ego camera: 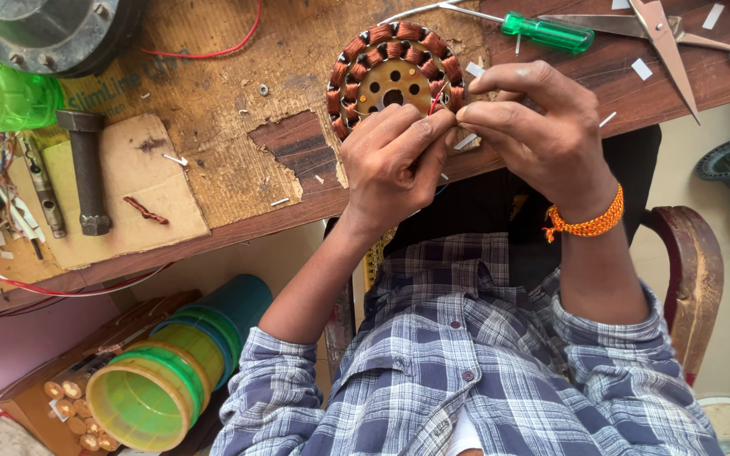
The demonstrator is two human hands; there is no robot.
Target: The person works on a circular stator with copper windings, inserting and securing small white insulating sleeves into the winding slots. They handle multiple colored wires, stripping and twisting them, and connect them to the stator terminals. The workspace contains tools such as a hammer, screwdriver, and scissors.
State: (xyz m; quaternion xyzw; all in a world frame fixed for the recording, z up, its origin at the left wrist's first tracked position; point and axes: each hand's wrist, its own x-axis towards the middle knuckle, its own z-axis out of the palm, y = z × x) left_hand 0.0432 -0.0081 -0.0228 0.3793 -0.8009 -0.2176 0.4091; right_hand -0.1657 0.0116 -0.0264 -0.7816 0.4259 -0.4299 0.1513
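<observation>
Copper-wound stator (390,72) on brown cardboard sheet (213,101), both hands' fingers (433,127) pinched on its red wire (438,99).

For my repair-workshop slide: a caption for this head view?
Left hand and right hand pinch a thin wire at a copper-wound stator on a worn wooden bench.

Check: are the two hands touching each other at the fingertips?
Touching. Head view shows the left hand and right hand with fingertips pressed together, no gap, beside the copper-wound stator.

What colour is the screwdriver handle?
Translucent green, on the screwdriver; the head view shows it.
</observation>
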